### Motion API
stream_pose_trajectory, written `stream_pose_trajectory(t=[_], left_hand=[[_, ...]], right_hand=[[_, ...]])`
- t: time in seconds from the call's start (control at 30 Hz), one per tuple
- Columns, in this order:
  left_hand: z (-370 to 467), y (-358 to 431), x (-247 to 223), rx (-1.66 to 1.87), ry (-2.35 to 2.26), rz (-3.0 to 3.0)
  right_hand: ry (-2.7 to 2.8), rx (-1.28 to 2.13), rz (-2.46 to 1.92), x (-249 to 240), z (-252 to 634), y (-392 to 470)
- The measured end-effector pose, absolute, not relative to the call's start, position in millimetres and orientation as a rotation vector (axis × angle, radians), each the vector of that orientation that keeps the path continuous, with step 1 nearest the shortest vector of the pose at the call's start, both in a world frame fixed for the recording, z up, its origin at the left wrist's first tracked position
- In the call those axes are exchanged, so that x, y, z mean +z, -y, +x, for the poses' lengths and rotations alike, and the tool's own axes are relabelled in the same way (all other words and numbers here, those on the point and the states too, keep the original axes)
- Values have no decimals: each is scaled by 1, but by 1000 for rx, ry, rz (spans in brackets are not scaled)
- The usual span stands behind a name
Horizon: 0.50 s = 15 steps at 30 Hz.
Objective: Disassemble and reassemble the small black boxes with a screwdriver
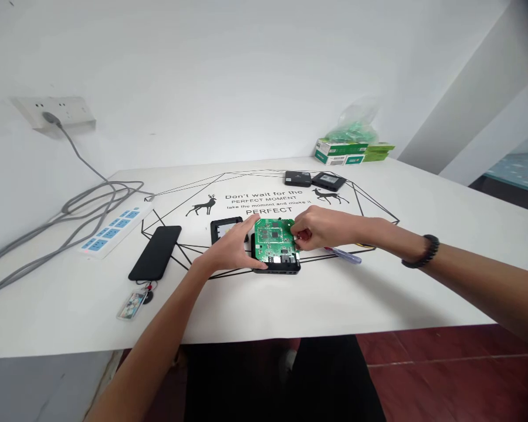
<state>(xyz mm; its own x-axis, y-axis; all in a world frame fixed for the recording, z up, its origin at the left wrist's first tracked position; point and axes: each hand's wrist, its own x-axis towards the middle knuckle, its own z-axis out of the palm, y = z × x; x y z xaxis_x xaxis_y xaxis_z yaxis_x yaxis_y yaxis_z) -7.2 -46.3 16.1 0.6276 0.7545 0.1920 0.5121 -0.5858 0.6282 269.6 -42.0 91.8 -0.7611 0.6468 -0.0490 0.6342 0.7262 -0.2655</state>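
A green circuit board [270,234] lies in a black device case [284,270] near the middle of the table. My left hand [233,243] grips the left side of this case, thumb at the near edge and fingers at the far corner. At the board's right edge my right hand [314,227] is closed in a pinch; its fingertips hide whatever is between them. Partly behind my left hand lies a black plastic cover frame [220,225]. A slim tool with a clear bluish handle [347,256] rests on the table to the right, below my right wrist.
A black phone [156,252] with a keychain charm [132,303] lies left, near a power strip [114,230] and its grey cable [92,205]. Two black boxes [298,179] sit farther back. Green and white cartons [341,151] with a plastic bag [356,123] stand against the wall.
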Motion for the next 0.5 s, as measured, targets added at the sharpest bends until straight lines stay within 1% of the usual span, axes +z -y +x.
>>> stream_pose_trajectory(t=[0.1, 0.2, 0.23, 0.3, 0.37, 0.4, 0.5], left_hand=[[-5, 50, 20, 720, -950, 2367], [-4, 52, 24, 874, -922, 2396], [-3, 53, 26, 911, -919, 2398], [-2, 53, 27, 956, -921, 2389], [-2, 53, 28, 971, -943, 2354], [-2, 53, 28, 967, -964, 2326], [-3, 51, 29, 912, -1023, 2232]], right_hand=[[2841, 417, -1039, 88, 277, 44], [2540, 492, -1076, 76, 287, 46], [2391, 585, -1125, 70, 289, 48], [2104, 897, -1211, 59, 290, 51], [1891, 1244, -1188, 50, 288, 56], [1823, 1361, -1131, 48, 286, 58], [1749, 1478, -946, 47, 283, 62]])
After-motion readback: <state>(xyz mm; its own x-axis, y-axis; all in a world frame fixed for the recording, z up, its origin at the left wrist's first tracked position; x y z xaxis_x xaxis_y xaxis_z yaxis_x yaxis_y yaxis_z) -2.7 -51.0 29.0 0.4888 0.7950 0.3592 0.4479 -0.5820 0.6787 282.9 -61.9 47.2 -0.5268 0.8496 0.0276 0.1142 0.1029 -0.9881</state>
